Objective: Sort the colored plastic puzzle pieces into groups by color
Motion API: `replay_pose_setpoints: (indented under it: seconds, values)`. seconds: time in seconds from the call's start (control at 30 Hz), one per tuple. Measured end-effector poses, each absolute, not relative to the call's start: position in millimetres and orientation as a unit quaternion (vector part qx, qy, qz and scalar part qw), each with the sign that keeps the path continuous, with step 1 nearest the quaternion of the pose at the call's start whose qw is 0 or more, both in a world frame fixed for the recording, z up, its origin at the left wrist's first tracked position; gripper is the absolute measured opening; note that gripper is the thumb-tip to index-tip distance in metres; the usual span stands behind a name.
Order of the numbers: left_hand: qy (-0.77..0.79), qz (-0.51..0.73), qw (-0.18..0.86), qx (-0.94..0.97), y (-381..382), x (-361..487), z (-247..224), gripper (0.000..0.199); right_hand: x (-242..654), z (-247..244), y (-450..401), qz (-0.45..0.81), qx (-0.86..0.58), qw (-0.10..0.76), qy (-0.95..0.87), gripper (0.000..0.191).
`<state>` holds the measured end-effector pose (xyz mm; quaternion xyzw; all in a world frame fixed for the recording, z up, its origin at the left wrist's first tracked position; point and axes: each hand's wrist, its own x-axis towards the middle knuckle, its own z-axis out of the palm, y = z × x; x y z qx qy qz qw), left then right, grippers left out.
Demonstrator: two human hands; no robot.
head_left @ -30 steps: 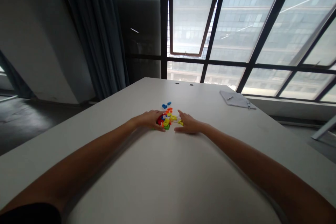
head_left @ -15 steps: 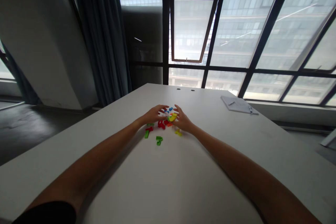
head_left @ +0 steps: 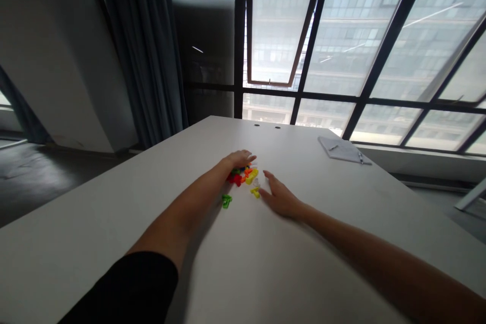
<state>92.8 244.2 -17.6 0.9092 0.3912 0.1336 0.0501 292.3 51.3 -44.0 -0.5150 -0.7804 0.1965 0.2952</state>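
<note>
Red, orange and yellow plastic tetromino-style pcs (head_left: 238, 177) sit in a tight heap mid-tabletop (head_left: 114, 202), roughly 12 o'clock from the wearer. Left hand (head_left: 239, 159) lies palm down at the heap's 12 o'clock edge, its fingers pointing toward 3 o'clock. Palm and fingers hide part of the heap, so can't tell if it's clamped on any pc or just resting on top.

Right hand (head_left: 281, 201) is at the heap's 4 o'clock, fingers spread, nothing visible in it, and apart from the left hand. Its fingertips are just beside a small yellow pc (head_left: 255, 192). A larger yellow pc (head_left: 251, 176) sits on the heap's 3 o'clock edge. Pale, see-through-looking bit (head_left: 255, 182) nr the right index finger, too small and washed out to make out.

Green pc (head_left: 227, 201) lies alone at the heap's 7 o'clock, just off the left forearm. Exact count and shapes in the heap are hard to read at this size.

Black sleeve (head_left: 129, 288) on the left arm runs off the bottom edge. Paper pad (head_left: 341, 150) w/ a pen (head_left: 360, 158) on it sits at 2 o'clock, nr the tabletop's far edge. Dark curtain (head_left: 140, 45) hangs at 11 o'clock, big steel-framed windows (head_left: 353, 35) at 1 o'clock.
</note>
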Motion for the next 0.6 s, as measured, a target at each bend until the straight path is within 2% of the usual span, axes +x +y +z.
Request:
replay_pose_setpoints:
  seconds: [0.07,0.17,0.3,0.43,0.6]
  values:
    - [0.391,0.11,0.048,0.913,237,94,-17,0.039,303,-49,26,0.157,-0.498,0.226,-0.823,0.079]
    - [0.412,0.088,0.044,0.906,224,82,-11,0.044,313,-52,6,0.13,-0.496,0.181,-0.839,0.08]
    - [0.45,0.077,0.05,0.888,208,58,9,0.055,300,-51,16,0.112,-0.519,0.171,-0.83,0.085]
    - [0.446,0.057,0.059,0.892,196,41,29,0.053,270,-46,41,0.122,-0.504,0.175,-0.837,0.088]
    - [0.444,0.093,0.009,0.891,184,35,33,0.051,252,-38,61,0.12,-0.382,0.177,-0.899,0.08]
